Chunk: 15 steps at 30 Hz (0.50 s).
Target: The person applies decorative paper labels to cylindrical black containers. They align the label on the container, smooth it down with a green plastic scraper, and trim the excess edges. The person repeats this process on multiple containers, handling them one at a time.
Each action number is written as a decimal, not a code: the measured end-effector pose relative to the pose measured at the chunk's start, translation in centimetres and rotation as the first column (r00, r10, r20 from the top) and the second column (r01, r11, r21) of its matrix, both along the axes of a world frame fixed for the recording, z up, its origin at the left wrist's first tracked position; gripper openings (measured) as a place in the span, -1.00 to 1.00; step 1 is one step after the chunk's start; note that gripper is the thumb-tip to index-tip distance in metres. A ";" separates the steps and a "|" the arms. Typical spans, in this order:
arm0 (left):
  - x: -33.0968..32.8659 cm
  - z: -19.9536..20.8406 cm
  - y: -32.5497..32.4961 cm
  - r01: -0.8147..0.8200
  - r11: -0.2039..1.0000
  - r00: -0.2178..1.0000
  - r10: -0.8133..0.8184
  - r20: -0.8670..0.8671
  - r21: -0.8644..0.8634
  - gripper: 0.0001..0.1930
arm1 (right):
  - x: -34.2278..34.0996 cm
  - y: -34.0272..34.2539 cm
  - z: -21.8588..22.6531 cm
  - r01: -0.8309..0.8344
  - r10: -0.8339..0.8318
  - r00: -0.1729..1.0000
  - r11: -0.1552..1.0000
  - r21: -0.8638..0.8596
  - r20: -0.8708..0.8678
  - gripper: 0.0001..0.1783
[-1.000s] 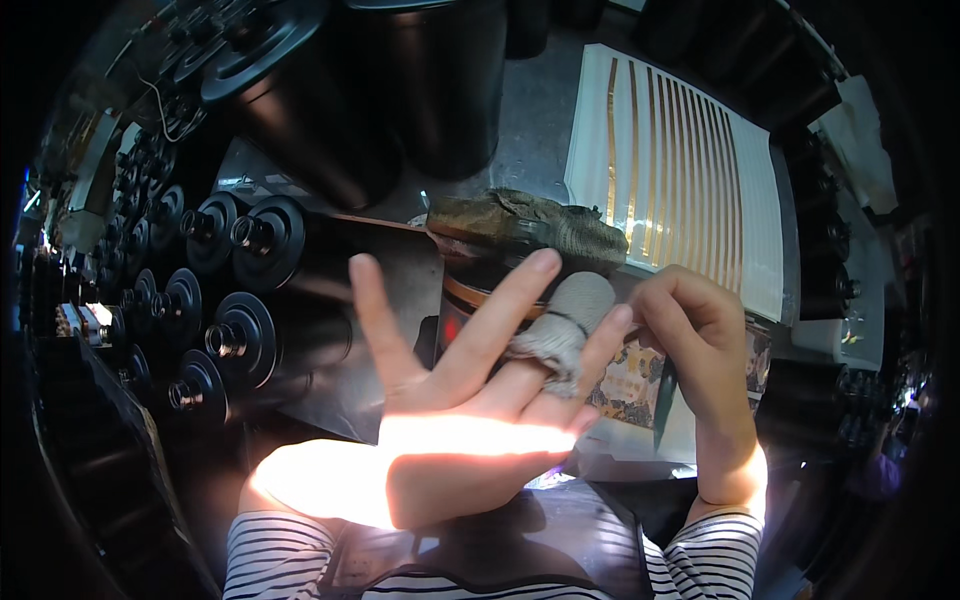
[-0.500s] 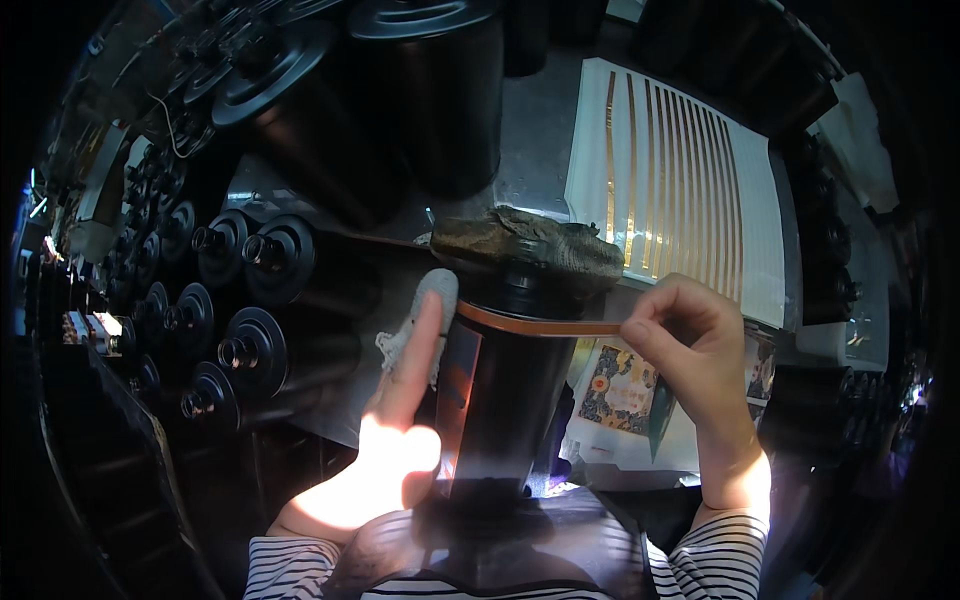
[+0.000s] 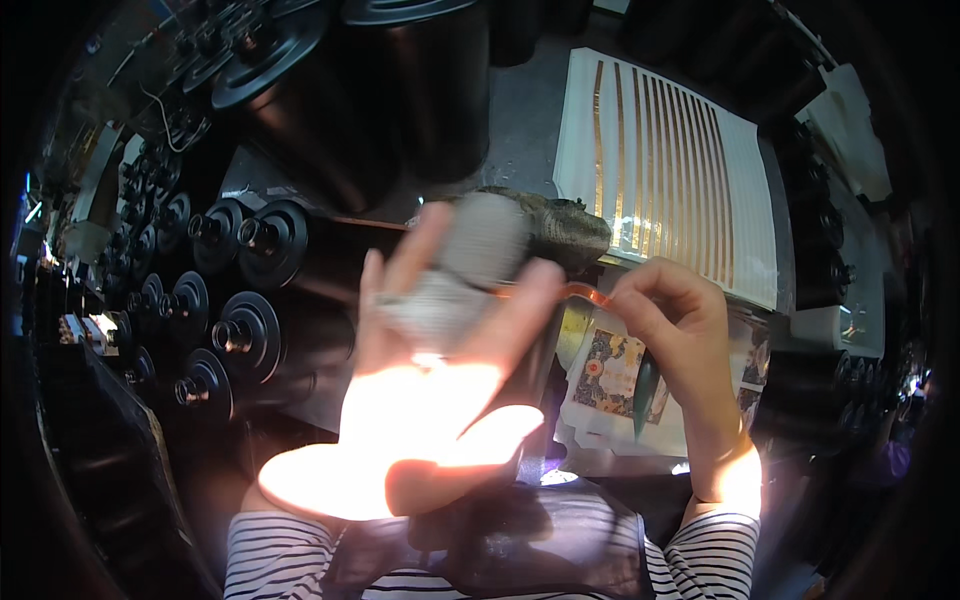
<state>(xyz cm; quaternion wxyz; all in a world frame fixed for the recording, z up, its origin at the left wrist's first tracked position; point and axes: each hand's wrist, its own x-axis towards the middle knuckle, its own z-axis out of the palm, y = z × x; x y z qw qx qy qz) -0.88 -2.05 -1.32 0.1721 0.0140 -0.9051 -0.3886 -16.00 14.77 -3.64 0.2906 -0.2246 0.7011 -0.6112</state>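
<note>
My left hand [image 3: 425, 370] is laid across the upper end of a black bottle-like cylinder [image 3: 543, 375] in front of me. Its fingers are spread and stretched, partly smeared by motion. Grey cloth coverings [image 3: 487, 240] wrap some of them, and bright light washes out the palm. A thin, shiny copper-coloured strip [image 3: 588, 292] runs from under these fingers to my right hand [image 3: 685, 325], where thumb and forefinger pinch its end. Most of the cylinder and the strip's other end are hidden behind the left hand. Past the fingers lies a rough, dark, wrapped lump [image 3: 575, 230].
A white sheet [image 3: 750, 180] carrying several copper-coloured strips lies at the far right. Printed paper [image 3: 612, 372] and a dark green pointed piece [image 3: 646, 395] are below it. Several black cylinders with threaded necks [image 3: 255, 335] lie at left; large black ones [image 3: 435, 100] stand behind.
My left hand has swung rightward over the cylinder and its fingers have spread over the strip. My right hand, still pinching the strip, has shifted slightly left and up; the strip now curves.
</note>
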 end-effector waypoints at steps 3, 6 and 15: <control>0.4 -1.3 0.8 -0.266 0.380 0.961 0.029 0.275 0.886 -0.19 | 0.5 -0.2 0.8 -0.028 0.028 1.000 0.999 -0.017 0.002 -0.87; 0.1 -4.8 -0.6 -0.040 0.272 0.977 -0.193 0.096 0.961 -0.11 | 0.7 -0.9 1.3 -0.062 0.061 0.998 0.998 -0.029 -0.015 -0.88; 0.5 -1.5 0.5 -0.137 0.946 0.989 0.146 0.009 -0.294 -0.59 | 0.1 0.2 0.0 -0.002 0.001 0.999 1.000 -0.023 -0.037 -0.89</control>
